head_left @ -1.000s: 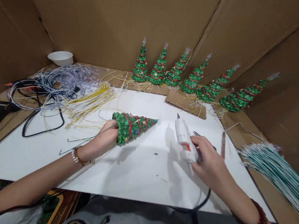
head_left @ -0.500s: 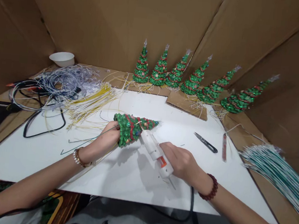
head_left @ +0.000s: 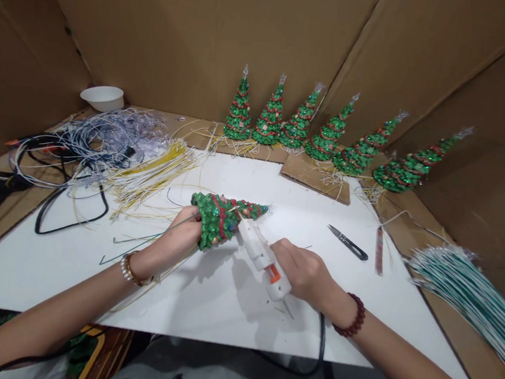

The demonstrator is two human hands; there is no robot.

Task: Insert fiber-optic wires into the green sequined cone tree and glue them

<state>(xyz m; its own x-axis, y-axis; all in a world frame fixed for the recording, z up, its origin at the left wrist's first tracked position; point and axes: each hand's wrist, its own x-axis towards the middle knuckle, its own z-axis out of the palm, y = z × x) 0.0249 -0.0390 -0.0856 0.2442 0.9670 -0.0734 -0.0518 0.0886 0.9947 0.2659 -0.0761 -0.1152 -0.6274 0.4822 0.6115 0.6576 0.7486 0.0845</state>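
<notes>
My left hand (head_left: 179, 235) is closed around the wide base of a small green sequinned tree cone (head_left: 222, 216) with red trim, held on its side above the white board (head_left: 207, 292). My right hand (head_left: 303, 272) grips a white glue gun (head_left: 261, 256). The gun's nozzle touches the cone's side, near its narrow end. A black cord (head_left: 320, 351) runs from the gun off the board's front edge.
Several finished little trees (head_left: 329, 138) stand in a row at the back against cardboard walls. Small snips (head_left: 348, 243) lie right of my hands. Yellow wires (head_left: 156, 171) and tangled cables (head_left: 87, 144) fill the left; a white bowl (head_left: 103, 97) sits far left; green-white wires (head_left: 470, 294) lie right.
My right hand carried the glue gun from the right of the board over to the cone and set its nozzle against it. The snips it covered now lie uncovered.
</notes>
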